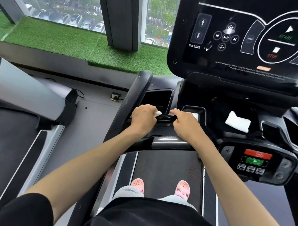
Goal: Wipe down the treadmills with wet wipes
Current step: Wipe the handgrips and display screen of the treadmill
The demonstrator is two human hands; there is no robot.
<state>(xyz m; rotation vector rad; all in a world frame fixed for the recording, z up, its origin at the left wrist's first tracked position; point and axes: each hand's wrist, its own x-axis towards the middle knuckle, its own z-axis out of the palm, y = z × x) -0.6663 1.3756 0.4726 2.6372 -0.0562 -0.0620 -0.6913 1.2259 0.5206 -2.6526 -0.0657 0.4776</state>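
Note:
I stand on a black treadmill (166, 168), both arms stretched to its console tray. My left hand (143, 118) grips a white wet wipe (158, 113) against the black rim beside the cup holder (156, 99). My right hand (185, 120) lies just right of it, its fingers bent down over the same rim, its index finger pointing left. A white patch (195, 115) shows behind its knuckles in a small tray; whether the hand holds it is hidden. Another crumpled white wipe (237, 121) lies in the middle tray.
The big touch screen (250, 38) stands above the tray. A button panel (255, 161) with red and green keys sits on the right handlebar. A second treadmill (18, 119) stands to the left across a grey floor gap. Artificial grass (69, 41) lines the window.

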